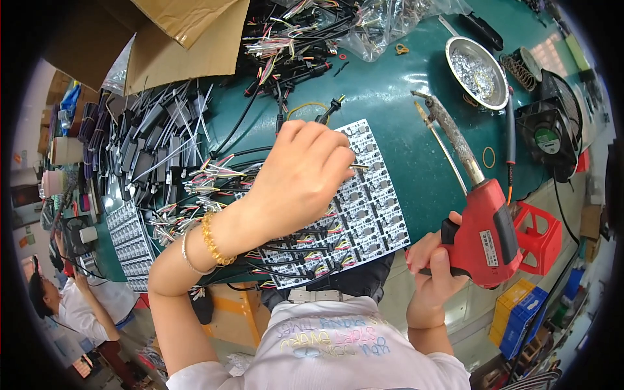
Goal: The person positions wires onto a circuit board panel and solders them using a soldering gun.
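My left hand (304, 170) is closed above a white panel of small circuit boards (385, 221), its fingers curled inward. Thin wire ends (359, 167) poke out by its fingertips; the rest of what it grips is hidden. Black cables with coloured wire ends (302, 250) lie across the panel's lower left part. To the right of the panel, my right hand (437, 263) is wrapped round the handle of a red soldering gun (489, 237). Its metal barrel points away from me, with a thin feed tube (447, 148) alongside, and the tip is apart from the panel.
Cables (279, 55) heap at the back, beside a cardboard box (188, 55). Black modules (153, 146) and another board panel (130, 244) lie left. A metal bowl (478, 73), a fan (549, 133) and a red stand (543, 237) are right. Another person (91, 305) works far left.
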Demonstrator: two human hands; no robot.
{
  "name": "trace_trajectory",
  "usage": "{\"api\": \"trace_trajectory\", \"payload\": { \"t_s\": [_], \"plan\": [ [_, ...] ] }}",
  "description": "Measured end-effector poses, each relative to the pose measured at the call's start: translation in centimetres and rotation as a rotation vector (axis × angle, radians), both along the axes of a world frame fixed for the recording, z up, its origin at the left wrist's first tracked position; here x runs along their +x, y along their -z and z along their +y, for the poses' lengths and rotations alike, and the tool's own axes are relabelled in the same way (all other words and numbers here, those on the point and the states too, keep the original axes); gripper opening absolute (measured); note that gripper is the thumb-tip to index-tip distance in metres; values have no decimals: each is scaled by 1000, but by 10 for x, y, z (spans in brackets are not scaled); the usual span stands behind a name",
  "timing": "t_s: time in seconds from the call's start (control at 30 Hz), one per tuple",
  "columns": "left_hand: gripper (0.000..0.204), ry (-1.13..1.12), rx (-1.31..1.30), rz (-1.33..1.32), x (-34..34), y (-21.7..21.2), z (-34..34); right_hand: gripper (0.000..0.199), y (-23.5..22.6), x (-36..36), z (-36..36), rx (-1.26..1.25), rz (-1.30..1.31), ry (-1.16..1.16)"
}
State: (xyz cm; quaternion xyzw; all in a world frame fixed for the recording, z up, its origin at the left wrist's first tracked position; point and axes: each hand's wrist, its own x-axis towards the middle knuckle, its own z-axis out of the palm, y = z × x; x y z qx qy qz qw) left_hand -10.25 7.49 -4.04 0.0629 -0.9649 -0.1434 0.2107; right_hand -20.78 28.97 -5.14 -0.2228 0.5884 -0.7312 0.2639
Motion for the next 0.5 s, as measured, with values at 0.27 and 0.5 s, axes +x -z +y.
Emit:
{"api": "trace_trajectory", "payload": {
  "t_s": [0.27, 0.5],
  "plan": [
    [12, -92, 1363, -177, 4, -49, 33, 57, -29, 0, -29, 290, -5, -44],
    [13, -98, 1425, -157, 3, -34, 42, 13, -26, 1, -48, 166, 233, -123]
  ]
}}
